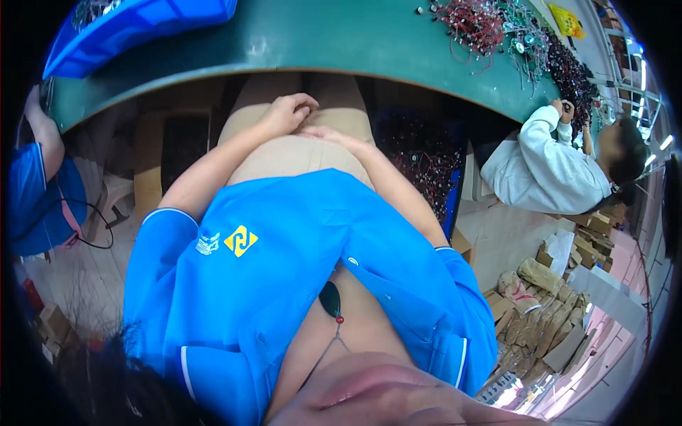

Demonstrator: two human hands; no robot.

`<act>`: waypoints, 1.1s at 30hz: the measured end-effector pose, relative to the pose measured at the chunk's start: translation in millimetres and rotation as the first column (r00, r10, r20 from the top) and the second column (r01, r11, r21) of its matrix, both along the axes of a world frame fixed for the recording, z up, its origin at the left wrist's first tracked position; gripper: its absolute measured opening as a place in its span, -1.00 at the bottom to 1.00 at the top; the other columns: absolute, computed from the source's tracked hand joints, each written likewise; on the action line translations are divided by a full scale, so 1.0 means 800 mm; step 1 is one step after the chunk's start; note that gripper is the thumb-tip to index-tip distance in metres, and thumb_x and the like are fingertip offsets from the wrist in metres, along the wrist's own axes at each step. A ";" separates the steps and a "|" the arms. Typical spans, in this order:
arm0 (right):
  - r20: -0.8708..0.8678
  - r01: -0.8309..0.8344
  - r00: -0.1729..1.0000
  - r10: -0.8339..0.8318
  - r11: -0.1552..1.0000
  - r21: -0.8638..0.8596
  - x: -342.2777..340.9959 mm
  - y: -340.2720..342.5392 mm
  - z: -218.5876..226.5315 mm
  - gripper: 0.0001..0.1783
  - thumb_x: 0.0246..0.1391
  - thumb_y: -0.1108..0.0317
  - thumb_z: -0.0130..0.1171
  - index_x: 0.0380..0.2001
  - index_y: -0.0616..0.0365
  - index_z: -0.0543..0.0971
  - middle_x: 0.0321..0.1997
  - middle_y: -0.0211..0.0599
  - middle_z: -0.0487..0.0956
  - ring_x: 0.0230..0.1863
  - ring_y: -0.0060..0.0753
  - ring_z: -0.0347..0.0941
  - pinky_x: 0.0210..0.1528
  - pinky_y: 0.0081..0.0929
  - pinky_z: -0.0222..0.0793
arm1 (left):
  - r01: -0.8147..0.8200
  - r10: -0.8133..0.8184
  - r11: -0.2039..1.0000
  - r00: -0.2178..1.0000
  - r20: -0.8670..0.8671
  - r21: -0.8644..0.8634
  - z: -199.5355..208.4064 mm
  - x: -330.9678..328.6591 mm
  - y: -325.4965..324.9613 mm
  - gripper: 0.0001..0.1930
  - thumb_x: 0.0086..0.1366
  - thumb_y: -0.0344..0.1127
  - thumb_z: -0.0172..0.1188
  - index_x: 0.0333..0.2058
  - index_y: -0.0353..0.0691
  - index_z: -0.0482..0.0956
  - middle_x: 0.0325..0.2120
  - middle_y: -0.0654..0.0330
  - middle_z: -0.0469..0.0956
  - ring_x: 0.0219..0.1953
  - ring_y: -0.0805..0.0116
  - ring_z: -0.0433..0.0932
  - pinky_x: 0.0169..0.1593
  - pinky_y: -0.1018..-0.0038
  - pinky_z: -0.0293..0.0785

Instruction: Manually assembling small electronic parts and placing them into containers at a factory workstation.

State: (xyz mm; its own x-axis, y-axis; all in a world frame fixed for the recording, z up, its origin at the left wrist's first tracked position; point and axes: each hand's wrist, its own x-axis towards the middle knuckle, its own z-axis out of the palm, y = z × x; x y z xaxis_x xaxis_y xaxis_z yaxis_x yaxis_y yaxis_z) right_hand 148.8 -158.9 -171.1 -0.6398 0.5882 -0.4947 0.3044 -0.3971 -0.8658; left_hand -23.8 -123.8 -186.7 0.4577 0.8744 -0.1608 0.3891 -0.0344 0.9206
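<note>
Both of my hands rest in my lap, over beige trousers (259,162), below the table's near edge. My left hand (287,115) lies on top, its fingers loosely bent and apart from the thumb, with nothing seen in it. Beside and partly under it is my right hand (325,134); its fingers are mostly hidden. Neither hand touches the green table (312,42) in front of me. On its far right lie a tangle of red wires (472,27), a heap of pale green and white wires (524,50) and dark wired parts (568,78).
A blue plastic bin (135,32) stands at the table's left. Below the table, right of my legs, a container holds dark wired parts (419,160). A person in a grey sweatshirt (543,167) works at right; another in blue (46,199) sits left. Cardboard (547,319) is piled behind right.
</note>
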 end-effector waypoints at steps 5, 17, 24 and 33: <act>0.041 0.002 0.999 -0.002 1.000 -0.001 0.002 0.033 0.002 -0.54 0.26 0.13 -0.14 0.06 0.16 0.49 0.10 -0.31 0.51 0.11 -0.39 0.36 0.20 -0.51 0.18 | -0.140 0.123 0.990 0.921 0.368 0.019 0.052 0.019 0.019 -0.73 0.18 -0.58 -0.05 -0.22 -0.26 0.60 -0.31 0.19 0.63 -0.38 0.33 0.59 -0.31 0.50 0.50; 0.149 -0.055 0.988 0.041 0.994 0.092 0.047 0.103 0.026 -0.49 0.27 0.05 -0.18 0.08 0.16 0.47 0.10 -0.21 0.51 0.04 -0.30 0.42 0.10 -0.43 0.27 | -0.121 0.208 0.618 0.978 -0.013 0.777 0.109 0.074 0.234 -0.65 0.10 -0.58 0.08 -0.09 -0.21 0.49 0.07 0.23 0.43 0.07 0.19 0.40 0.10 0.37 0.34; 0.225 -0.024 0.974 -0.021 0.980 0.196 0.093 0.097 0.025 -0.48 0.26 0.03 -0.20 0.10 0.12 0.45 0.09 -0.19 0.52 -0.04 -0.23 0.47 0.01 -0.36 0.34 | 0.133 0.319 0.516 0.887 -0.334 0.846 0.100 0.093 0.303 -0.67 0.12 -0.44 0.17 -0.08 -0.14 0.49 -0.06 0.22 0.44 -0.02 0.22 0.40 0.01 0.41 0.35; 0.330 -0.119 0.944 0.022 0.953 0.279 0.111 0.094 0.136 -0.53 0.24 0.08 -0.14 0.08 0.10 0.45 0.04 -0.21 0.55 -0.15 -0.24 0.53 -0.11 -0.34 0.42 | 0.035 0.103 0.708 0.983 -0.152 0.706 0.111 0.068 0.246 -0.71 0.14 -0.46 0.19 -0.12 -0.17 0.50 -0.21 0.20 0.43 -0.21 0.27 0.44 -0.17 0.46 0.40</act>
